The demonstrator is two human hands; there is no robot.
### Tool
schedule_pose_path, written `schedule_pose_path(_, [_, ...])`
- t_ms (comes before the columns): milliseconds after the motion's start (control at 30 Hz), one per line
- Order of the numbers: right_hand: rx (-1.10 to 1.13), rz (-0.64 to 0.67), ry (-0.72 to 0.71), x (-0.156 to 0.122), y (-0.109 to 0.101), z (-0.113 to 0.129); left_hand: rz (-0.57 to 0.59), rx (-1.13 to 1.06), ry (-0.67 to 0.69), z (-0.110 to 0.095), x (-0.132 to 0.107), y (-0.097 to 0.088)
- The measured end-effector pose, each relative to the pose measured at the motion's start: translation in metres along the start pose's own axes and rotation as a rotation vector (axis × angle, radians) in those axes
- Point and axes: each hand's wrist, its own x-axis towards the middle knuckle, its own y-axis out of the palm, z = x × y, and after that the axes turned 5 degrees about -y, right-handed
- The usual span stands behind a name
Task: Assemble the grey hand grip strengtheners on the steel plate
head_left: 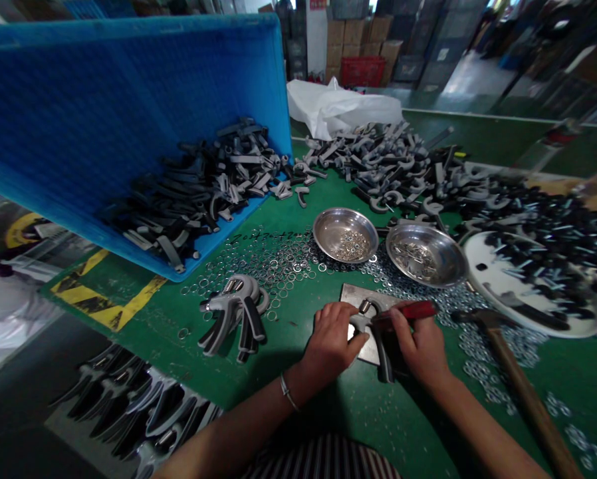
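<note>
My left hand is closed on a grey-and-black spring hand grip, pressing it onto a small metal plate. A coil spring shows at the top of the piece. In my right hand, fingers pinch a red-handled tool resembling a screwdriver. It points left at the piece; its tip cannot be made out. Left of my hands lie several assembled hand grips. Two metal bowls stand beyond the plate, one with small rings or nuts, the other with small metal parts.
A blue crate of grey-black handles lies tipped at left. More handles are heaped behind the bowls. A white dish of black knobs with bolts, a hammer and scattered nuts lie right. Loose rings cover the middle.
</note>
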Motion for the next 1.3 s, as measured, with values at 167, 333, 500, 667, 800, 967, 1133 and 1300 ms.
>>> schedule_pose_path(167, [-0.077,0.027,-0.100,-0.002,0.000,0.006,-0.009,0.002,0.011,0.000,-0.001,-0.001])
schedule_pose_path(333, [-0.008,-0.089,0.152,-0.005,0.000,-0.004,-0.019,-0.010,0.013,0.001,-0.001,-0.001])
schedule_pose_path(500, [0.002,-0.105,0.130,-0.013,-0.004,-0.009,-0.012,-0.026,0.005,0.003,0.000,0.002])
schedule_pose_path(667, [0.283,-0.041,0.257,-0.008,-0.001,0.005,0.006,-0.036,-0.026,0.001,0.001,0.002])
schedule_pose_path(800, [0.245,-0.026,0.266,-0.002,0.002,0.004,0.023,-0.041,-0.035,-0.001,0.002,-0.001])
schedule_pose_path(967, [0.040,0.038,0.136,-0.005,0.001,0.005,0.032,-0.040,-0.047,-0.001,0.003,-0.001])
schedule_pose_path(1133, [-0.150,0.230,-0.031,0.007,0.007,0.015,0.039,-0.025,-0.037,-0.001,0.003,-0.001])
schedule_pose_path(1300, [0.056,0.326,-0.060,0.029,-0.001,0.020,0.014,0.019,-0.037,-0.005,0.001,-0.003])
